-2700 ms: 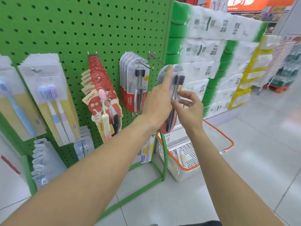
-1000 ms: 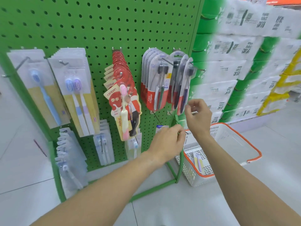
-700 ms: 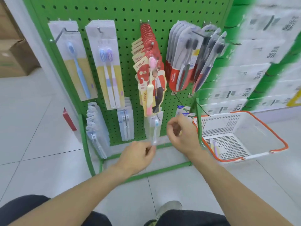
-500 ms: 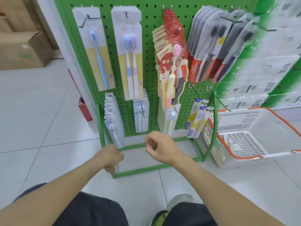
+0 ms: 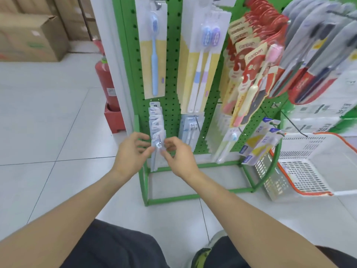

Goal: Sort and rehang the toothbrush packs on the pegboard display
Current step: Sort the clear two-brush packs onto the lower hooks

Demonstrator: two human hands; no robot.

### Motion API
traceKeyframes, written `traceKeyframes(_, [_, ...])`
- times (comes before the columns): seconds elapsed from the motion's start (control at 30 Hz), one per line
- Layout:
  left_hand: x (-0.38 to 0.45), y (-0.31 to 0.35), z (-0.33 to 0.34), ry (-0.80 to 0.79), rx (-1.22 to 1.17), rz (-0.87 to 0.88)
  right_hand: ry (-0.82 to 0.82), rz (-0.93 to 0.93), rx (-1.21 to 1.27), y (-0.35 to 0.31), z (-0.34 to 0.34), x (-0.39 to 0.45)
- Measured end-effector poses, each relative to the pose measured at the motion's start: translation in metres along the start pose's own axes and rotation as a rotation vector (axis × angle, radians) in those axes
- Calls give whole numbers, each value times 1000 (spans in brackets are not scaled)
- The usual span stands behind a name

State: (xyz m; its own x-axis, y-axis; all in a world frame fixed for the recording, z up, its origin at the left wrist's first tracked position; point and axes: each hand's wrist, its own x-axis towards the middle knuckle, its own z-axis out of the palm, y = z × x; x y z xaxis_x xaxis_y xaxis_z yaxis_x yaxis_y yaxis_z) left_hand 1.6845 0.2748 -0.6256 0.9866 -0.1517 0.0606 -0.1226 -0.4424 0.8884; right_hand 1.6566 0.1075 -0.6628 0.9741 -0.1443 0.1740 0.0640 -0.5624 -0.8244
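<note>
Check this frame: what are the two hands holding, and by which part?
Both the left hand and the right hand pinch the front clear toothbrush pack on the lower-left peg, at its top by the hook tip.

Clear toothbrush packs (image 5: 156,130) (low peg)

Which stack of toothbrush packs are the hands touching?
The clear packs on the lowest, leftmost hook; left hand and right hand pinch its front pack. Other stacks hang untouched.

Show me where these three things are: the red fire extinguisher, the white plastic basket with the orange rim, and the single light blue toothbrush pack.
red fire extinguisher (image 5: 105,82), head view, middle of its cylinder.
white plastic basket with the orange rim (image 5: 309,144), head view, its back wall.
single light blue toothbrush pack (image 5: 154,60), head view, the brush handle.
</note>
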Motion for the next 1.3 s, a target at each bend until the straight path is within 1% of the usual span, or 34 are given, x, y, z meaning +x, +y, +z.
traceKeyframes(0.13, [-3, -2, -5, -39, 23, 86, 33, 14, 9, -3, -1, 1])
traceKeyframes(0.3, [-12, 0, -12, -132, 32, 122, -26, 14, 1, -9, -16, -10])
traceKeyframes(0.4, [-16, 4, -15, -192, 65, 133, -131, 29, -57, -14, -31, -17])
traceKeyframes(0.53, [-27, 11, -18, -287, 21, 98, -307, -16, -255, -30, -55, -17])
traceKeyframes(0.6, [-34, 15, -21, -321, -14, 68, -355, -38, -316, -41, -64, -17])
traceKeyframes(0.67, [-40, 17, -24, -331, -19, 43, -387, -40, -320, -50, -66, -18])
traceKeyframes(0.8, [-52, 23, -32, -366, -2, 63, -464, 3, -222, -63, -68, -26])
traceKeyframes(0.87, [-58, 28, -33, -435, 1, 57, -492, -18, -182, -67, -70, -32])
traceKeyframes(0.97, [-62, 35, -36, -537, 1, -16, -544, 20, -58, -70, -74, -40])
traceKeyframes(1.1, [-61, 37, -29, -707, -43, -188, -620, 175, 84, -55, -84, -52])
traceKeyframes(1.2, [-55, 32, -10, -741, -79, -284, -622, 293, 191, -36, -85, -60])
traceKeyframes(1.3, [-52, 23, 12, -752, -60, -301, -614, 374, 240, -19, -84, -65])
